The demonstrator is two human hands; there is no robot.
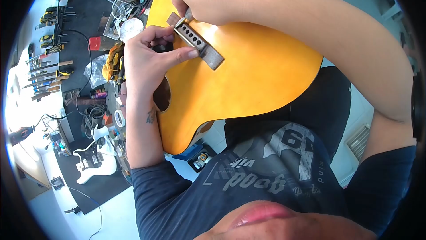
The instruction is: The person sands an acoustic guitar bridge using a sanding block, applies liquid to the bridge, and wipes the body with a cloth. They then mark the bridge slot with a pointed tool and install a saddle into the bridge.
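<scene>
Wooden bridge (214,59), on the top of the acoustic guitar (248,80), all places given from that guitar. Over it, a metal piece (192,35) with a row of dark holes.

Left hand (150,54): thumb and fingers pinch the metal piece along its edges. Right hand (200,0): fingers curled at the bridge's far end; whether they grasp anything cannot be told.

Condition: no strings visible on the exposed guitar top; metal piece placed over the bridge, whether fastened unclear. Work judged in progress; the amount remaining cannot be determined.

Near side of guitar: dark T-shirt (262,169), printed "good" and, smaller, "mind"; other lettering lost in folds. Left of guitar: roll of tape (118,118); farther left, hand tools (49,40) and a white electric guitar body (100,165). No maker's brand legible.
</scene>
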